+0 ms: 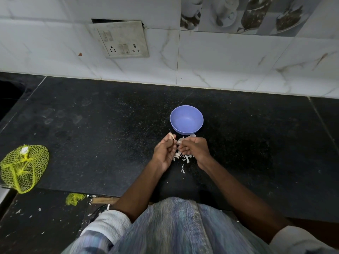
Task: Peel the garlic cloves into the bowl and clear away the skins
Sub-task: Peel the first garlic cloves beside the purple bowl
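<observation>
While pinched, garlic clove [172, 136] between left fingers [169, 142].

Both bare forearms reach forward, the left hand [164, 150] and right hand [196, 147] close together, fingers [172, 143] curled inward, fingertips nearly meeting, each pinching something small.

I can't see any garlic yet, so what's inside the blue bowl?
The bowl looks empty: its floor and far inner wall show bare blue. The near rim hides a strip of the inside. The skins lie on the counter beneath the hands.
</observation>
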